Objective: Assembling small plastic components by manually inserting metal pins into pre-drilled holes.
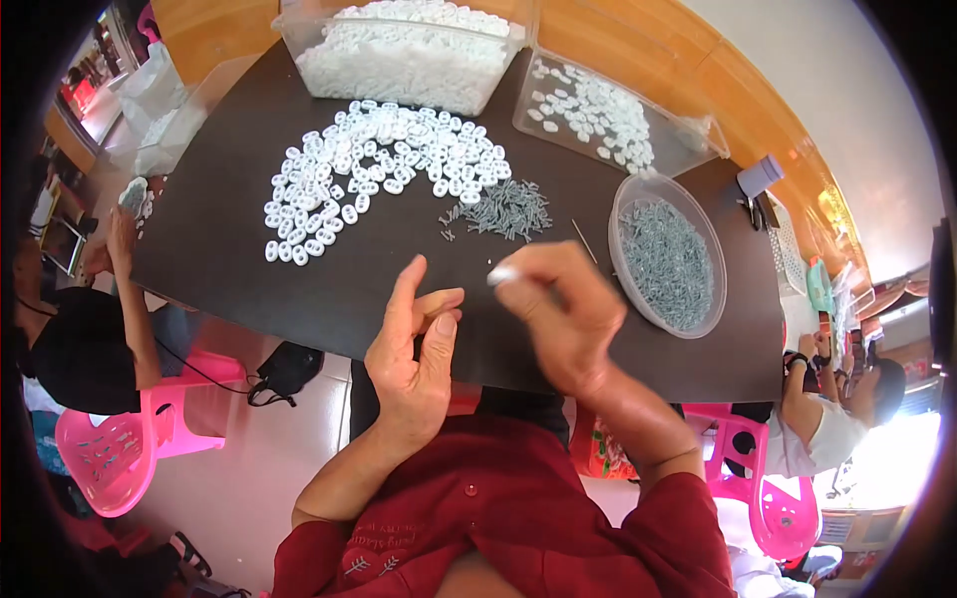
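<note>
Above the near edge of the dark table, my right hand (568, 314) pinches a small white plastic piece (502, 274) between thumb and fingers. My left hand (411, 359) is raised beside it, index finger stretched out, the other fingers partly bent, thumb apart from them. Nothing shows in the left hand. Beyond my hands, many white oval pieces with two holes (384, 149) lie spread in an arc. Next to the arc's right end is a loose pile of small grey pins or screws (506, 209); their exact kind is too small to tell.
A clear tub (399, 85) heaped with white pieces stands at the back. Right of it is a shallow clear tray (588, 148) of white pieces. A round tub (616, 249) holds grey pins. Other people sit left and right by pink chairs (105, 448).
</note>
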`<state>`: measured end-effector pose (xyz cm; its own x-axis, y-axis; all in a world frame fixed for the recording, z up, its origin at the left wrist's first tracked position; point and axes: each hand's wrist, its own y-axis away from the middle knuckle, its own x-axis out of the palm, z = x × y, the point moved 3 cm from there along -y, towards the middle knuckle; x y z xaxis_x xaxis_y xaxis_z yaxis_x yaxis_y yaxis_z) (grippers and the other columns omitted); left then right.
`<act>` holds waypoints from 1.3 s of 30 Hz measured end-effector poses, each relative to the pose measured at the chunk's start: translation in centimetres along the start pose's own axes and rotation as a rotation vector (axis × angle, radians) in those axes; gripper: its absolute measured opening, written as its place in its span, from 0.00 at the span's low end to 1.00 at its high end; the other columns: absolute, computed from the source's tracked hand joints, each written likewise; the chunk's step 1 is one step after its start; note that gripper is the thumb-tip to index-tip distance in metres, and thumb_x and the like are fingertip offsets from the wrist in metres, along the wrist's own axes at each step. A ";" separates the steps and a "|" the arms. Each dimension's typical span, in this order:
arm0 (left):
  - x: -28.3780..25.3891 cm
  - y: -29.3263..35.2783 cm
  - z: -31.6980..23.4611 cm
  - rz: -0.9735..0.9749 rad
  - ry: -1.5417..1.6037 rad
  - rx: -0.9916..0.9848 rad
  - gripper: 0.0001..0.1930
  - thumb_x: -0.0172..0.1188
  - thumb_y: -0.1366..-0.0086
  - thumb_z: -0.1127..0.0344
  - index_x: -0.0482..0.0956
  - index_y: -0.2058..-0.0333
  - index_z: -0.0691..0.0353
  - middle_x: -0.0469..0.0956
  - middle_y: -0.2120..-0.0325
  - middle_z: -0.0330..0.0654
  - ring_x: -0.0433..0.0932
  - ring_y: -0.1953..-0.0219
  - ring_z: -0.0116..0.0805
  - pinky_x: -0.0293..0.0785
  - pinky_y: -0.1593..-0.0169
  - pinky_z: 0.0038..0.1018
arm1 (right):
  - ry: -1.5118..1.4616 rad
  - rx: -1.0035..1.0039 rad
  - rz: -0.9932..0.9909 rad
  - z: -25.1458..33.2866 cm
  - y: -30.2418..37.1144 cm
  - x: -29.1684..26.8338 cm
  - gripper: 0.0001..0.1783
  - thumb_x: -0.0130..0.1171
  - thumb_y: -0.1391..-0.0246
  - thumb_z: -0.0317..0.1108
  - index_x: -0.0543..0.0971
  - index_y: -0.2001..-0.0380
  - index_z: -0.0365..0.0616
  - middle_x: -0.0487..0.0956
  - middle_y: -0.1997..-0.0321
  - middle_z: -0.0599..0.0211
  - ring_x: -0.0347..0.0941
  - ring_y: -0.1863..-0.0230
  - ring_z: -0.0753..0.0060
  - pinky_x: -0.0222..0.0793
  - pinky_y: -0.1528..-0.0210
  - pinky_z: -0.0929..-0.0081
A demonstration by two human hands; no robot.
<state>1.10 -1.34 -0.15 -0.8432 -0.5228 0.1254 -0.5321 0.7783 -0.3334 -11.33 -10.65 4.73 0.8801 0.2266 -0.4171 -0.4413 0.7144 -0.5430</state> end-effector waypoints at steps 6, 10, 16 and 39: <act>-3.9 -0.7 1.0 0.018 -0.226 0.014 0.14 0.54 0.35 0.72 0.72 0.51 0.69 0.79 0.64 0.43 0.76 0.65 0.24 0.73 0.58 0.21 | 0.243 -0.082 -0.312 -2.0 -12.2 -8.5 0.08 0.60 0.49 0.26 0.79 0.64 0.35 0.79 0.69 0.67 0.74 0.66 0.80 0.69 0.62 0.83; -5.3 -3.2 0.1 -0.085 -0.328 0.150 0.08 0.58 0.42 0.78 0.77 0.63 0.68 0.77 0.75 0.43 0.75 0.73 0.32 0.69 0.69 0.24 | 0.524 -0.073 -0.252 -6.6 -17.9 -14.2 0.12 0.59 0.47 0.33 0.80 0.61 0.39 0.79 0.69 0.64 0.75 0.66 0.76 0.69 0.61 0.80; -7.7 -7.1 -0.7 -0.163 -0.812 0.438 0.07 0.61 0.49 0.79 0.78 0.69 0.64 0.75 0.77 0.42 0.73 0.74 0.39 0.68 0.69 0.30 | 0.750 -0.481 -0.129 -4.4 -12.9 -6.9 0.11 0.61 0.54 0.25 0.80 0.64 0.43 0.78 0.66 0.62 0.73 0.64 0.63 0.68 0.61 0.69; -6.8 -17.6 3.2 0.441 -1.650 0.534 0.02 0.58 0.55 0.75 0.77 0.83 0.62 0.76 0.79 0.46 0.75 0.70 0.42 0.62 0.63 0.36 | 0.345 -0.318 0.341 -5.1 -4.8 0.8 0.07 0.63 0.60 0.24 0.79 0.73 0.41 0.74 0.76 0.64 0.69 0.70 0.60 0.66 0.67 0.67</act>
<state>16.48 -12.56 1.89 0.2174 -0.3611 -0.9068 0.0512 0.9320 -0.3589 -9.41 -17.30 3.31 0.5947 0.1420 -0.7913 -0.7676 0.3927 -0.5065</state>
